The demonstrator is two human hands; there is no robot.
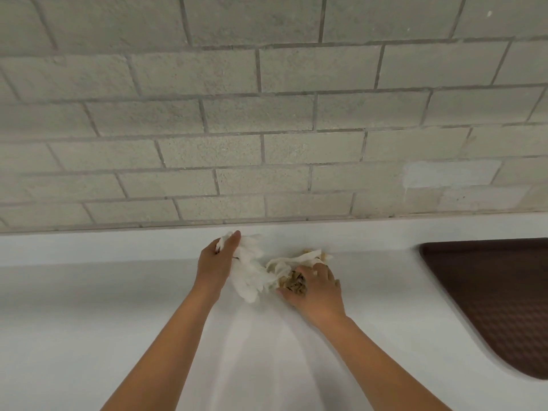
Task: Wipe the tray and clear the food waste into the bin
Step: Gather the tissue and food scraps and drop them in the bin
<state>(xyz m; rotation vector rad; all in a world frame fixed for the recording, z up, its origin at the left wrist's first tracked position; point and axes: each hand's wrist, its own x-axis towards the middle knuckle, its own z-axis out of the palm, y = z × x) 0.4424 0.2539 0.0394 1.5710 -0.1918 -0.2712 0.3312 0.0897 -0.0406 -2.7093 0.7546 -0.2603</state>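
While right hand grips tissue, tray well apart

white counter bears brown tray, crumpled tissue, food scraps.

The tissue lies on the counter, tray well right.

Grey block wall stands behind a white counter
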